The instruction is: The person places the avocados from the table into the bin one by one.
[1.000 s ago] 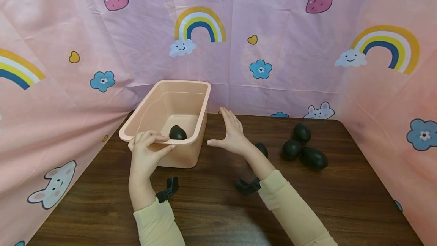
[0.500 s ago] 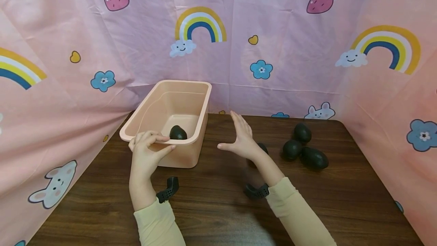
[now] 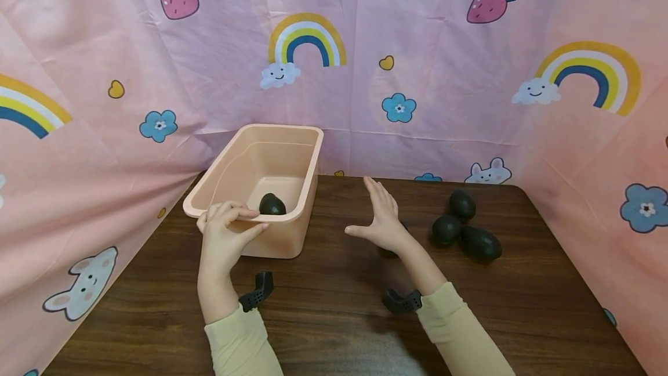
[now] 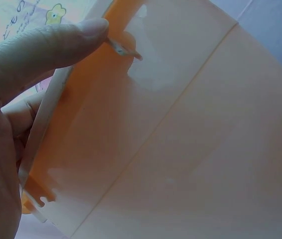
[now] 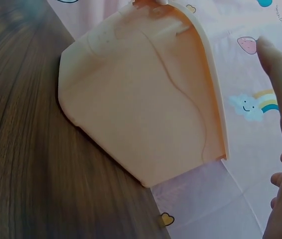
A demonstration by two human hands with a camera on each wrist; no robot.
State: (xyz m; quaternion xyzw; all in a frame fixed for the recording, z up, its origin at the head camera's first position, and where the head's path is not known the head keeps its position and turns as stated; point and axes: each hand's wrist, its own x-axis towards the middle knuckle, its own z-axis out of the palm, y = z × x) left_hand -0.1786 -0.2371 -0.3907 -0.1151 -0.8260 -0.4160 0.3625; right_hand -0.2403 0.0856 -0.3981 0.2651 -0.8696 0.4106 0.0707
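Note:
A pale peach plastic bin stands at the table's left, with one dark green avocado lying inside near the front wall. My left hand pinches the bin's front rim, its thumb on the outer side in the left wrist view. Over the table to the right of the bin, my right hand is raised, fingers extended and thumb spread wide, holding nothing. Another avocado lies behind that hand, mostly hidden by it. The right wrist view shows the hand's fingers at the right edge, apart from the bin.
Three more avocados, one at the back, one at the left and one at the front, sit clustered on the right of the brown wooden table. A patterned pink cloth hangs around the back and sides.
My right hand has moved to the right and slightly toward me, away from the bin, staying spread. The left hand keeps its hold on the rim, and the bin stays in place.

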